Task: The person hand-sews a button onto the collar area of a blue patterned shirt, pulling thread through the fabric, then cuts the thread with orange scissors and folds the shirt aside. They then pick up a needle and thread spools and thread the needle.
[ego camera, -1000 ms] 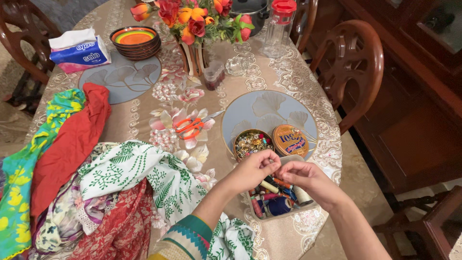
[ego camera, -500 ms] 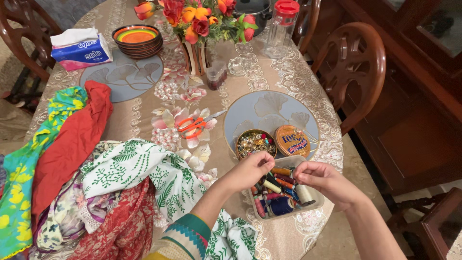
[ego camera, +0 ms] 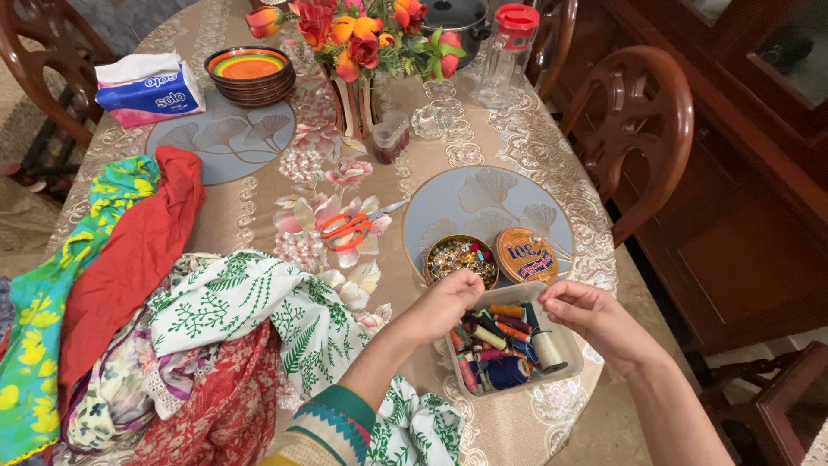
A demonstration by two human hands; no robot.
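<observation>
Now over spool box (ego camera: 565, 367) at bench (ego camera: 259, 216) near edge. Left hand (ego camera: 448, 302) above box's left end, fingers (ego camera: 472, 280) pinched shut; whatever sits between them too small to make out. Right hand (ego camera: 591, 315) above box's right end, fingers (ego camera: 552, 296) pinched likewise, contents not discernible. Hands apart, box between and below them. Spools (ego camera: 496, 345) lying mixed inside: blue, red, orange, cream. Open tin (ego camera: 460, 257) of small bits just behind left hand, lid (ego camera: 522, 255) beside it, both on grey mat (ego camera: 509, 194). Orange scissors (ego camera: 349, 226) further left. Fabric pile (ego camera: 172, 328) covering left side, green-print cloth (ego camera: 250, 302) on top, touching left forearm.
</observation>
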